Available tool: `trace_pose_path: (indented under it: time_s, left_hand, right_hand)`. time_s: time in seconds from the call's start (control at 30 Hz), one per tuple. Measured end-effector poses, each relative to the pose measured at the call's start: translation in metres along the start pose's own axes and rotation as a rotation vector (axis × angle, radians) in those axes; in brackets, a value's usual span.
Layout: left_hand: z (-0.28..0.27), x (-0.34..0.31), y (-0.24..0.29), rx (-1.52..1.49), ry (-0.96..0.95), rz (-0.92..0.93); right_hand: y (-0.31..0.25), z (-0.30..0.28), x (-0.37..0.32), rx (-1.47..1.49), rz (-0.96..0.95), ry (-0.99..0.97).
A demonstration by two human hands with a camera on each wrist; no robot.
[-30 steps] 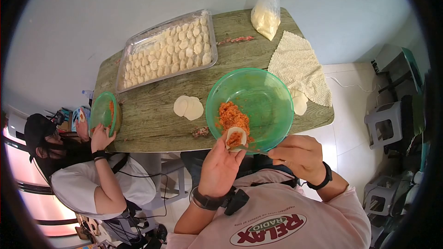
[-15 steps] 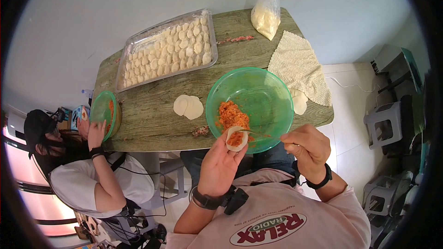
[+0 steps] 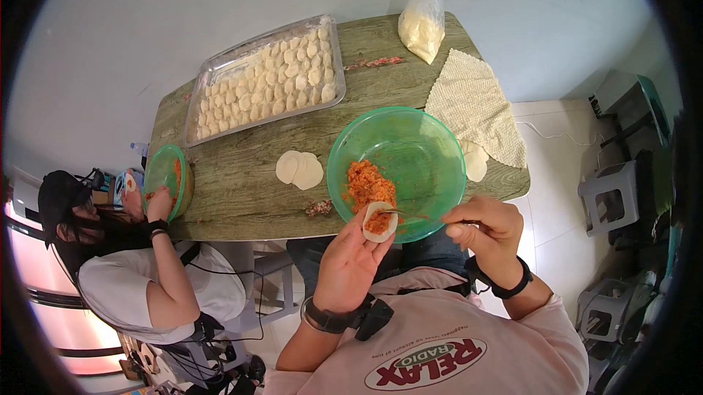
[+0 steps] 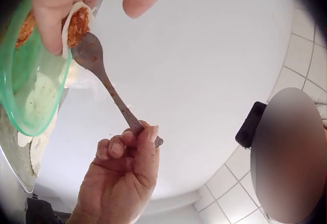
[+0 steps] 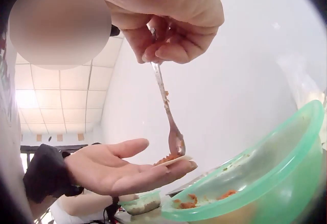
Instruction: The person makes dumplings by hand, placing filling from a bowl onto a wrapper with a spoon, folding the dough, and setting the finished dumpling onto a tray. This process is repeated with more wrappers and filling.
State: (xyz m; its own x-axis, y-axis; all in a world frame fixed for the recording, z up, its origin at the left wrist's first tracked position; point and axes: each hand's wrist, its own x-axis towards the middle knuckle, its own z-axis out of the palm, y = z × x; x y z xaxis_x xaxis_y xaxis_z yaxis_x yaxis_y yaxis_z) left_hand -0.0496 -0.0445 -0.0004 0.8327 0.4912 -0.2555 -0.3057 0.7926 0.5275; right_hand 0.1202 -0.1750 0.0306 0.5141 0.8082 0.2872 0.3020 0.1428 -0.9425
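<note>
On the fingers of my left hand, palm up and fairly straight, lies a round dough wrapper with orange filling on it. My right hand pinches the handle of a metal spoon; its bowl touches the filling, as the right wrist view also shows. Beyond the left fingertips stands a green bowl with a mound of orange filling at its left side. The thumb of the left hand is held away from the wrapper.
Wrappers lie left of the bowl, more by a cloth on the right. A metal tray holds several dumplings. A plastic bag stands at the back. At left, another person reaches into a smaller green bowl.
The spoon has drawn back a little from its lower position and now lies across the wrapper's upper part. The left hand and wrapper have shifted slightly right. The other person's hand has moved at their bowl.
</note>
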Motion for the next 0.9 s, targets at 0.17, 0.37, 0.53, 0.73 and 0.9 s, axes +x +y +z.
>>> trace_pose_path:
  time_s: [0.17, 0.37, 0.53, 0.73, 0.9]
  left_hand:
    - [0.0, 0.0, -0.002, -0.008, -0.001, -0.004]
    - [0.003, 0.0, -0.001, -0.006, 0.004, -0.012]
    - [0.004, 0.001, 0.0, -0.003, 0.019, -0.017]
    - [0.003, 0.0, 0.0, 0.09, 0.01, -0.016]
    - [0.004, 0.0, 0.001, 0.07, 0.018, -0.01]
  right_hand:
    - [-0.001, 0.001, 0.0, 0.229, 0.136, 0.01]
    - [0.003, 0.001, 0.0, 0.156, -0.044, 0.05]
    - [0.011, 0.0, -0.003, 0.179, 0.005, 0.131]
    - [0.011, 0.001, 0.001, 0.03, -0.079, 0.121]
    - [0.014, -0.002, 0.005, -0.021, -0.196, 0.095]
